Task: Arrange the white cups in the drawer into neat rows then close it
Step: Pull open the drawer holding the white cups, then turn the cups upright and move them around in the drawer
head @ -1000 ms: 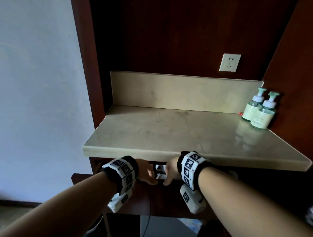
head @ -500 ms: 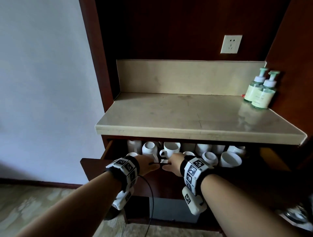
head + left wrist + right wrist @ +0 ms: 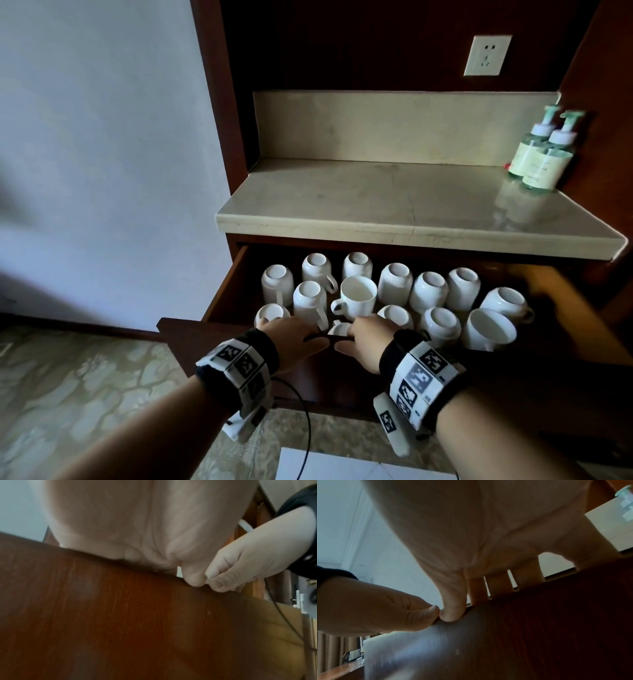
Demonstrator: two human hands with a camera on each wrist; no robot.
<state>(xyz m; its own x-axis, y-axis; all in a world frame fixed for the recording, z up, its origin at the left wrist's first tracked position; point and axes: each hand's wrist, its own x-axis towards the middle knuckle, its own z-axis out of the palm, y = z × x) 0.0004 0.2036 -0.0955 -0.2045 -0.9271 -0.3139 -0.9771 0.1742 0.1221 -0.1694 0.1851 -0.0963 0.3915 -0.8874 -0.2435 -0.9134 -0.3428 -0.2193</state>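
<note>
Your left hand (image 3: 294,337) and right hand (image 3: 364,337) sit side by side on the front edge of the drawer (image 3: 219,301), fingers hooked over the top and thumbs nearly touching on the wood. The white cups (image 3: 428,291) lie just beyond your knuckles, most upside down in loose rows, one upright (image 3: 358,296), below the tabletop (image 3: 394,202).

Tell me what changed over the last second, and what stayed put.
The dark wooden drawer slid out toward the person, exposing the white ceramic cups. The left hand and right hand kept their grip on its front edge. The two green pump bottles stayed on the beige stone counter.
</note>
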